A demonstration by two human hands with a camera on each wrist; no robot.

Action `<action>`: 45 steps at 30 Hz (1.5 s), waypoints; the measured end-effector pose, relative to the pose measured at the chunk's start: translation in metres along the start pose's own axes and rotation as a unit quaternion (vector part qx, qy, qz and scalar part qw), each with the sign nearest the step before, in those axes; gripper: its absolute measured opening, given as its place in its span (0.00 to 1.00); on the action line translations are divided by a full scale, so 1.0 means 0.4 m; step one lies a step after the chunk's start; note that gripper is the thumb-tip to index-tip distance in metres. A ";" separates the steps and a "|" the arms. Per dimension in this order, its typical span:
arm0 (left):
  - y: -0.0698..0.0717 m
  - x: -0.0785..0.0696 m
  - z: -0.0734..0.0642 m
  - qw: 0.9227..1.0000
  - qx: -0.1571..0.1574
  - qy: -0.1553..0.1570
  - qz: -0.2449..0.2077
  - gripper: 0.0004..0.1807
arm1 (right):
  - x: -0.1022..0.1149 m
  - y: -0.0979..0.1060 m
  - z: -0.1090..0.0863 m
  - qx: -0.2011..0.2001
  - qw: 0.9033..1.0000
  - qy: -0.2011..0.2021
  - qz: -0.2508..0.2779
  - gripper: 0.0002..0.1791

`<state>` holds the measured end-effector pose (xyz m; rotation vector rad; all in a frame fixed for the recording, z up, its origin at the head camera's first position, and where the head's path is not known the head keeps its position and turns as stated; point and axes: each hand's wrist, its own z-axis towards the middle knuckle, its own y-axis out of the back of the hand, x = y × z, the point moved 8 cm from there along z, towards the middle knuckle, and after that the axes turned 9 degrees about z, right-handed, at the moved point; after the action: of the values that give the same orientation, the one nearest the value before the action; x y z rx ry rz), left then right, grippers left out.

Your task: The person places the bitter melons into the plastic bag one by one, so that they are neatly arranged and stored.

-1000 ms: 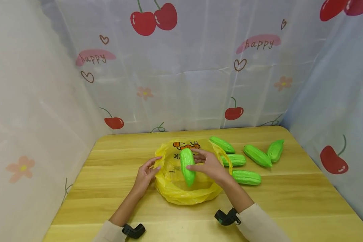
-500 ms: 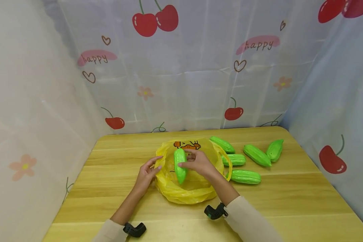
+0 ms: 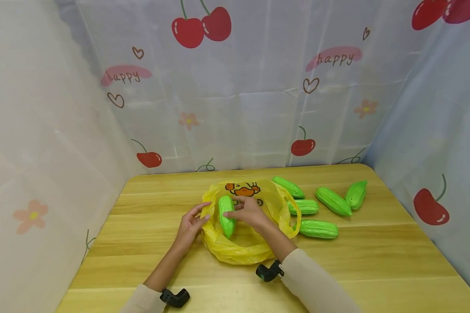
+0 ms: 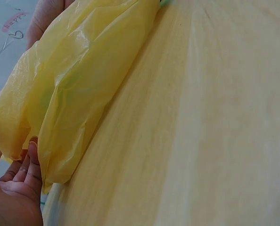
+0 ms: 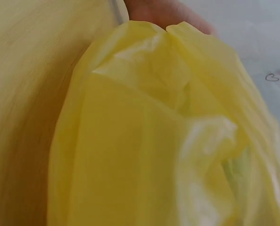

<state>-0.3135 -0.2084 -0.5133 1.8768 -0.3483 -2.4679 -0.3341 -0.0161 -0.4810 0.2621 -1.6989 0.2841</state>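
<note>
Right hand (image 3: 250, 212) gripped 1 bright-green, ridged, elongated gourd (image 3: 226, 217) between thumb and fingers, just left of its palm, inside the mouth of a yellow translucent plastic bag (image 3: 240, 256). Left hand (image 3: 188, 224), across the bag, held the rim, thumb and fingers around it. Right of the right hand, 5 similar green gourds (image 3: 318, 229) lay on the wood-grain tabletop (image 3: 376, 265), 3 nearest the bag.

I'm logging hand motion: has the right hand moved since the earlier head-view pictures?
Yes. Judged against the rightmost green vegetable on the table, which stays put, the right hand has moved left, toward the left hand.
</note>
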 end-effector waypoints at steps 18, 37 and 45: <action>0.000 -0.008 0.002 1.000 0.002 -0.014 -0.012 0.24 | -0.014 -0.028 0.021 -0.039 0.997 -0.013 -0.062 0.40; 0.002 -0.014 0.004 1.000 0.002 -0.022 -0.021 0.24 | -0.022 -0.027 0.030 -0.061 0.989 0.003 -0.132 0.36; 0.000 -0.006 0.000 1.000 0.003 -0.016 -0.017 0.24 | -0.007 -0.021 0.012 -0.050 0.989 0.023 -0.139 0.32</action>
<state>-0.3129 -0.2083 -0.5111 1.8633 -0.3286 -2.5243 -0.3354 -0.0257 -0.4842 0.4096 -1.6034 -0.0019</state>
